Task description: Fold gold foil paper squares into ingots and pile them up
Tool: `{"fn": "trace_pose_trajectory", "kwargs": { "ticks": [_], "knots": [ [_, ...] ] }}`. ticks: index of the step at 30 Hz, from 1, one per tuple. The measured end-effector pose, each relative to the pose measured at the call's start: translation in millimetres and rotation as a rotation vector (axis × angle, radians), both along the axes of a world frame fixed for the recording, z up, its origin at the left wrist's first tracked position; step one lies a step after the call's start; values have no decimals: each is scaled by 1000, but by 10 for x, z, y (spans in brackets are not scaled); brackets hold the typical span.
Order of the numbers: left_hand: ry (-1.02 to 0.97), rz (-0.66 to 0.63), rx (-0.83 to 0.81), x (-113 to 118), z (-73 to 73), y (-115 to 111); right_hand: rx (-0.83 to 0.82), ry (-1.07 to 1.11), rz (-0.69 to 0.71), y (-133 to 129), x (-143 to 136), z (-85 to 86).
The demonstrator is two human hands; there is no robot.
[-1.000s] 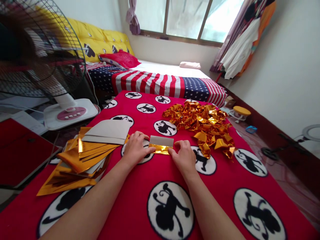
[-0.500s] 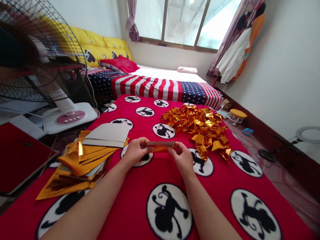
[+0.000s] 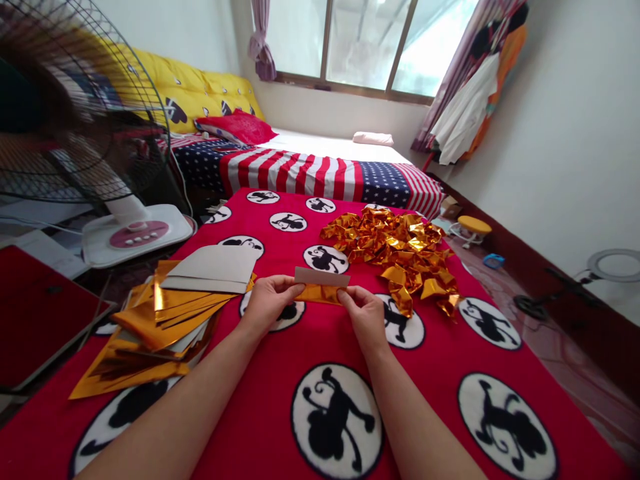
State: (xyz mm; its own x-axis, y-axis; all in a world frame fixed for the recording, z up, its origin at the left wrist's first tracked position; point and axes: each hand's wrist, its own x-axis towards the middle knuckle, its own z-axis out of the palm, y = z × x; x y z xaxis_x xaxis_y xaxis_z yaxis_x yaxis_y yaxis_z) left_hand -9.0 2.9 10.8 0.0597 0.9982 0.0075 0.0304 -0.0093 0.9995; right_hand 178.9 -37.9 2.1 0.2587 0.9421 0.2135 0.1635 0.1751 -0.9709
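A partly folded sheet of gold foil paper (image 3: 320,293) stretches between my two hands, its grey back showing along the far strip and gold along the near one. My left hand (image 3: 273,300) pinches its left end between thumb and fingers. At the right end, my right hand (image 3: 364,310) grips it the same way. To the left lies a pile of flat gold foil sheets (image 3: 145,327), with several grey-side-up sheets (image 3: 213,267) on top. Beyond my right hand, folded gold foil pieces (image 3: 395,247) form a heap.
Everything rests on a red cloth (image 3: 240,413) with round monkey prints. A fan (image 3: 135,227) stands at the left, its blades blurred. Behind is a bed (image 3: 305,173) with a flag-patterned cover. On the floor at right are a yellow stool (image 3: 473,225) and a ring-shaped stand (image 3: 615,265).
The foil paper has tilted, so its grey strip and gold strip now show broader where before it was seen nearly edge-on. Both hands still hold its ends.
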Motion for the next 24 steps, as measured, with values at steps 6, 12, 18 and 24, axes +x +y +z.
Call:
{"fn": "trace_pose_trajectory", "kwargs": {
  "ticks": [6,12,18,24],
  "knots": [
    [-9,-13,-24,2,21,-12,9,-25,-21,9,14,-27],
    [-14,-11,-35,3,26,-13,-1,-19,-19,7,19,-44],
    [-5,-7,-29,-2,34,-5,-24,-63,-25,11,23,-60],
    [-23,-3,-51,1,54,-9,-17,-127,-42,13,31,-70]
  ]
}}
